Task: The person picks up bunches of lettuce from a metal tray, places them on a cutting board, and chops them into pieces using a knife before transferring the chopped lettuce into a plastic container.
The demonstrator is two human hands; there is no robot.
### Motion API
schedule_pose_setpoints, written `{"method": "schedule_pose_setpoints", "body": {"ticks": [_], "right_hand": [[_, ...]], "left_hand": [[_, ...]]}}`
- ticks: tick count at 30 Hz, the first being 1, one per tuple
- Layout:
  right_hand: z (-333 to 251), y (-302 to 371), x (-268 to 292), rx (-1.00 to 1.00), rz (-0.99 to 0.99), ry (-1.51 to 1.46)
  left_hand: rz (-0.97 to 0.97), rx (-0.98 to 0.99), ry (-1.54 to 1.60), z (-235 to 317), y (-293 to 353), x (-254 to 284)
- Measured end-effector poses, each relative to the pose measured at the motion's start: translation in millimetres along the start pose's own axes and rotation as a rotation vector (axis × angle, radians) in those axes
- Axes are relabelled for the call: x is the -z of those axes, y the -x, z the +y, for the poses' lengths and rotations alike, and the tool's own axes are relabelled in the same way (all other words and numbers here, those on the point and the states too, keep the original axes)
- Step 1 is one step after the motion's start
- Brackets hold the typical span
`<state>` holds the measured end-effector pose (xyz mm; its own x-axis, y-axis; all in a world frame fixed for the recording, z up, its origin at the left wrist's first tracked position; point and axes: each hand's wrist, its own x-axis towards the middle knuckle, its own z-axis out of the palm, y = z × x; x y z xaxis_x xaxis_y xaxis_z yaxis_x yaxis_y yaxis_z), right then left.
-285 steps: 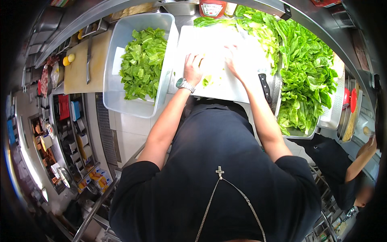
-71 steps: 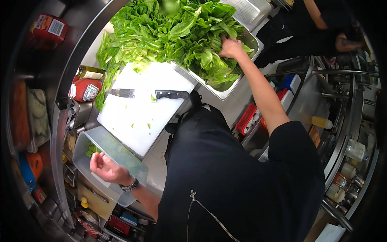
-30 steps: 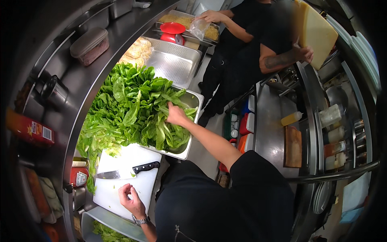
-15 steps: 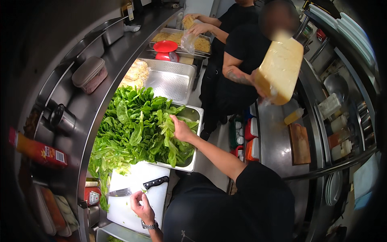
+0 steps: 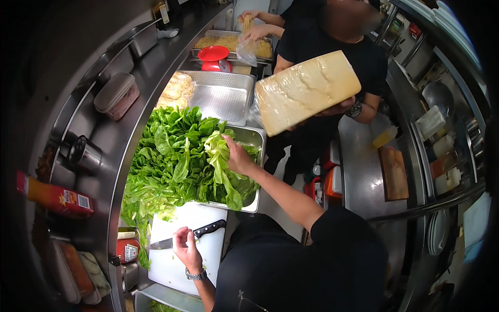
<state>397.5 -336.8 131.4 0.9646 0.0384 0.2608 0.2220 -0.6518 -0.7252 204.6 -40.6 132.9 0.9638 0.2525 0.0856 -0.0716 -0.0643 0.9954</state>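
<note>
My right hand (image 5: 238, 156) grips a bunch of green lettuce leaves (image 5: 218, 156) at the top of a big heap of lettuce (image 5: 166, 166) in a steel pan (image 5: 253, 139). My left hand (image 5: 186, 250) hovers over a white cutting board (image 5: 179, 262), fingers curled and holding nothing, right beside the black handle of a knife (image 5: 200, 233) lying on the board.
A co-worker in black stands close on the right, carrying a large pale block of cheese (image 5: 306, 91). An empty perforated steel pan (image 5: 221, 96), a red lid (image 5: 213, 53) and a tray of pasta (image 5: 228, 44) lie beyond. A steel shelf (image 5: 135, 88) holds containers at left.
The view has swung away from the cutting board toward the lettuce pan. My right hand has taken hold of a bunch of leaves. The co-worker has carried the cheese block closer.
</note>
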Motion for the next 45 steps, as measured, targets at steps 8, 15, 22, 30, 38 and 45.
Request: {"method": "schedule_pose_setpoints", "body": {"ticks": [8,15,22,30,38,45], "right_hand": [[-31.1,-4.1,0.9,0.036,0.038,-0.090],[-37.4,-4.5,14.1,0.028,0.107,-0.069],[-23.3,-8.5,14.6,-0.013,0.120,-0.112],[-30.2,-3.2,12.6,-0.024,0.108,-0.116],[-30.3,-2.2,16.3,-0.026,0.103,-0.109],[-43.2,0.1,21.1,-0.008,0.096,-0.148]], "left_hand": [[-0.008,0.013,0.077,2.6,-9.9,6.1],[-0.035,0.074,0.138,-4.0,-6.2,2.5],[-0.054,0.099,0.163,-7.4,-5.8,-4.2],[-0.091,0.137,0.041,-11.4,-10.3,-3.0],[-0.081,0.147,0.053,-18.0,-7.5,-1.1],[-0.081,0.161,0.033,-17.7,-8.8,-3.8]]}}
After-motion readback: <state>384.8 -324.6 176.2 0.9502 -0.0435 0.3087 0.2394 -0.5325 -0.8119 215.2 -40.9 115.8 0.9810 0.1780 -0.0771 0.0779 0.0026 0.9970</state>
